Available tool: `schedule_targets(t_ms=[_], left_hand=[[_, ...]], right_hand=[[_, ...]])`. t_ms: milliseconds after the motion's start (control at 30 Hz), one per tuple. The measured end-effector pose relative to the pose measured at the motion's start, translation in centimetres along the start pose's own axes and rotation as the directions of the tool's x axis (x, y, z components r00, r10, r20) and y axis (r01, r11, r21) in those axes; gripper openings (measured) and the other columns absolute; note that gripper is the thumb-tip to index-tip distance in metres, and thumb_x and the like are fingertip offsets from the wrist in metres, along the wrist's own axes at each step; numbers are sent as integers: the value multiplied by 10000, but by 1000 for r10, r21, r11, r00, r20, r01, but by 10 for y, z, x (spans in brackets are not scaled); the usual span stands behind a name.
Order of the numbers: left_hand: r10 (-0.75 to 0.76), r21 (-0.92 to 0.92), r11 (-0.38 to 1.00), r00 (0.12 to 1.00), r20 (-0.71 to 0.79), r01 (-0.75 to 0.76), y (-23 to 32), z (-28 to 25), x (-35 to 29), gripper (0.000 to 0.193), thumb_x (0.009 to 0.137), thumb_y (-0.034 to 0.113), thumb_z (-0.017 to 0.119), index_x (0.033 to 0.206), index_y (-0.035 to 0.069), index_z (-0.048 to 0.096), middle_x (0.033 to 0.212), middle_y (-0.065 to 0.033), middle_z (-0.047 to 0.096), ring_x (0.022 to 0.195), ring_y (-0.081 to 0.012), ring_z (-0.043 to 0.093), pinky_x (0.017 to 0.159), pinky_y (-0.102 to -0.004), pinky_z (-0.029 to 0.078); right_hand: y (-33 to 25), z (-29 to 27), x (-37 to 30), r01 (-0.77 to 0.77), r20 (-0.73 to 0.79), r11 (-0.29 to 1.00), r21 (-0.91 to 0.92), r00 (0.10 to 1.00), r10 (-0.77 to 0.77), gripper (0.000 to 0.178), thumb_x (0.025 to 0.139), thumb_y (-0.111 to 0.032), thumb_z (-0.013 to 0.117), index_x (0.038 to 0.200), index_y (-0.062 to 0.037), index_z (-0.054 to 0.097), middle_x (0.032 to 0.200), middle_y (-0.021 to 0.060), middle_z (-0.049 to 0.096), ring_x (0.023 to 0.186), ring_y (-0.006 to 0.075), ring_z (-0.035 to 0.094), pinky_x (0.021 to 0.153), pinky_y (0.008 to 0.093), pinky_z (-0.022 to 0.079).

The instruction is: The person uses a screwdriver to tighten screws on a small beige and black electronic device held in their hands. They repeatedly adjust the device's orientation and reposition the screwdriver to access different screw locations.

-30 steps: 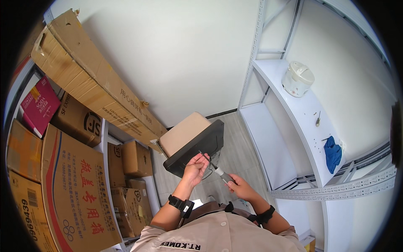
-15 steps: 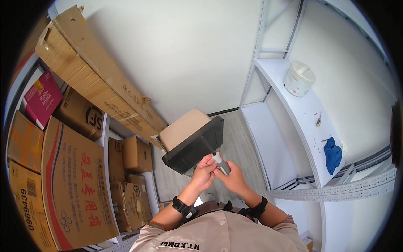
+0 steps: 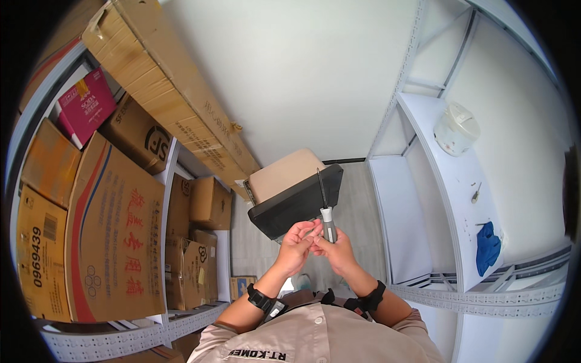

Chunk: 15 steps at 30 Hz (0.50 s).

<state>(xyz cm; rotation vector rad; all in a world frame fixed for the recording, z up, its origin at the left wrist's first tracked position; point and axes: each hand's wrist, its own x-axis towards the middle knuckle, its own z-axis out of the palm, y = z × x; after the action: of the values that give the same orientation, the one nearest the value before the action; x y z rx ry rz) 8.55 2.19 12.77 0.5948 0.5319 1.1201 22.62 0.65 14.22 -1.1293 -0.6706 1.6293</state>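
In front of my body both hands are close together, fingertips nearly meeting. My right hand (image 3: 336,249) grips a screwdriver (image 3: 328,225) by its grey-and-white handle, its dark shaft pointing away from me. My left hand (image 3: 295,249) has thumb and fingers pinched together beside the handle; what is between them, if anything, is too small to make out. Just beyond the hands stands a piece of furniture with a black panel (image 3: 290,209) and a beige padded part (image 3: 284,174) behind it. The screwdriver's shaft overlaps the panel in view, and I cannot tell whether they touch.
Cardboard boxes (image 3: 118,236) fill the shelving on the left, with a tall long carton (image 3: 175,91) leaning by it. On the right, a white shelf (image 3: 445,175) holds a clear tub (image 3: 457,128), a second screwdriver (image 3: 476,195), small loose bits and a blue cloth-like item (image 3: 488,249).
The screwdriver has swung from tilting leftward to nearly straight ahead, its shaft showing more plainly. My left fingers have come off its neck. The surroundings have shifted rightward in view.
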Motion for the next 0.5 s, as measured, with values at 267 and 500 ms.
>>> schedule_targets(t_ms=[267,500], left_hand=[[59,211,977,994,-90,-39,-7,-10,-13,206,931,-3,543,1134,3,578,1209,-111,586,1055,-186,601,883,-302,508],[206,352,924,970,-129,-150,-6,-7,-23,133,925,43,584,1031,-14,642,1157,-100,598,949,-176,621,865,-302,507]], right_hand=[[-8,-7,6,0,124,1000,17,992,-2,212,839,-53,691,1006,-18,564,867,67,647,739,134,655,657,259,549],[-7,-7,8,-50,228,996,70,973,33,189,846,-53,692,964,-34,546,847,66,636,734,148,656,651,271,552]])
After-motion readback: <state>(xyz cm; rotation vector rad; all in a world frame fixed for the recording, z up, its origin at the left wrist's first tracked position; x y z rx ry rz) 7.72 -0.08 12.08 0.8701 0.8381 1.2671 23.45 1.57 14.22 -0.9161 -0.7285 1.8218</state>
